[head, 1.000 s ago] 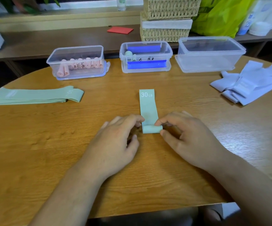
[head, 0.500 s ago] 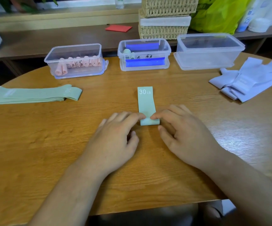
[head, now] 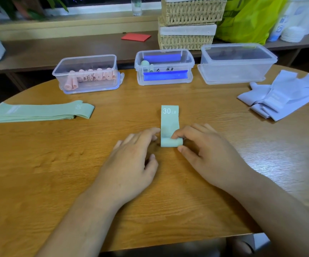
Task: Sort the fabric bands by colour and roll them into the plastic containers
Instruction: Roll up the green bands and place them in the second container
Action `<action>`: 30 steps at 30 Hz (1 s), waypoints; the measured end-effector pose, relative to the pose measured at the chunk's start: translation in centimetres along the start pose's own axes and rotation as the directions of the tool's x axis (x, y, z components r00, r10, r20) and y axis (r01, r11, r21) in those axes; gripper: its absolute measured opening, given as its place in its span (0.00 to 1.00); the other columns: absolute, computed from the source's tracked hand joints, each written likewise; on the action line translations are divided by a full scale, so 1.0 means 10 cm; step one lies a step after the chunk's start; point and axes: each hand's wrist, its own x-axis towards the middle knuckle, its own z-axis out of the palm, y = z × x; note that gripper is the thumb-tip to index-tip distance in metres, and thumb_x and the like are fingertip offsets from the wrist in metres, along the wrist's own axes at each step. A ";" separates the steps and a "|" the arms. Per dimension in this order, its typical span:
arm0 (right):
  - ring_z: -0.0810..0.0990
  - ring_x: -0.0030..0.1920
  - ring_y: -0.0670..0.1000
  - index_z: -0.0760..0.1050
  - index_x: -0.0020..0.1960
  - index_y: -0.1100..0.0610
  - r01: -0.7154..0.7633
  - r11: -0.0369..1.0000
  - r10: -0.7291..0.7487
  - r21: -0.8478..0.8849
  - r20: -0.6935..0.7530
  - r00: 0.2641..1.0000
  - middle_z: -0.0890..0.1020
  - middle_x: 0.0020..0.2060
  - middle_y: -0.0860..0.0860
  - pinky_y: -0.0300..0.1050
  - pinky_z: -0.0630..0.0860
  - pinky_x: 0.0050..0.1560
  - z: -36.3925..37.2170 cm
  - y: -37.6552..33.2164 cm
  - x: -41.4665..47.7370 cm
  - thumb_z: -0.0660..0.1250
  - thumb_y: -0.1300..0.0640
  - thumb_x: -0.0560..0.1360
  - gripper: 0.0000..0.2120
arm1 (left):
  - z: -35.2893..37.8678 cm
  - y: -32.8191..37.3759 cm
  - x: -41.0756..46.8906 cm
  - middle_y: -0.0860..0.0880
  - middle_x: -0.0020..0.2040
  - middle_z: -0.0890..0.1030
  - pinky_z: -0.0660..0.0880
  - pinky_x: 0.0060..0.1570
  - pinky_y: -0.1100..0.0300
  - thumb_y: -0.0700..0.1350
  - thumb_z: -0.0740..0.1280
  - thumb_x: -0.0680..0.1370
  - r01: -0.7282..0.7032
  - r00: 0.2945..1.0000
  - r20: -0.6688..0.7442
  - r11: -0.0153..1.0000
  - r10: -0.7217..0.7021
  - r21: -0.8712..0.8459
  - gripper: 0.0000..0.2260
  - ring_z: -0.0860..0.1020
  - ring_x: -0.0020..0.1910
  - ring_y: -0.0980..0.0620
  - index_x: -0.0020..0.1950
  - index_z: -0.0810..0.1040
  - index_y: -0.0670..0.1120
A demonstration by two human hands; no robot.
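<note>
Left hand [head: 131, 160], fingers straight, touches the rolled near end of the green band [head: 169, 123]; right hand [head: 211, 154] pinches that roll between index and thumb. The flat part runs beyond them toward the middle container [head: 164, 81]

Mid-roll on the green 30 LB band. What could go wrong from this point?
1. The rolled end of the green band juts right past the flat strip's edge, so the roll may come out skewed.
2. Only fingertips of the left hand and right hand steady it; a slip could let it unroll.
3. Green rolls sit in the middle container; the left container, holding pink rolls, stands beside it, so a mix-up is possible.
</note>
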 end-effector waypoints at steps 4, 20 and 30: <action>0.74 0.55 0.46 0.75 0.63 0.38 0.049 0.999 -0.049 0.001 0.032 0.998 0.78 0.52 0.37 0.51 0.77 0.53 -0.05 0.01 -0.11 0.70 0.50 0.80 0.14 | -0.01 -0.03 -0.01 0.68 0.67 0.73 0.68 0.68 0.57 0.49 0.64 0.82 -0.051 0.999 0.005 0.999 0.051 -0.010 0.24 0.69 0.67 0.66 0.76 0.64 0.65; 0.72 0.59 0.43 0.76 0.67 0.46 0.007 0.999 -0.010 -0.034 -0.080 0.997 0.77 0.58 0.38 0.42 0.73 0.58 -0.03 -0.02 -0.11 0.71 0.52 0.80 0.16 | 0.03 -0.02 0.02 0.65 0.70 0.71 0.70 0.71 0.51 0.47 0.64 0.81 -0.149 0.989 0.022 0.989 0.148 0.011 0.22 0.67 0.72 0.61 0.75 0.68 0.61; 0.72 0.55 0.42 0.77 0.63 0.41 -0.053 0.999 0.053 -0.007 -0.050 0.997 0.78 0.54 0.36 0.44 0.75 0.54 -0.01 0.01 0.02 0.72 0.50 0.80 0.13 | 0.06 -0.01 0.03 0.66 0.71 0.70 0.66 0.74 0.54 0.50 0.63 0.83 -0.069 0.997 0.019 0.997 0.070 -0.030 0.28 0.65 0.69 0.65 0.82 0.58 0.62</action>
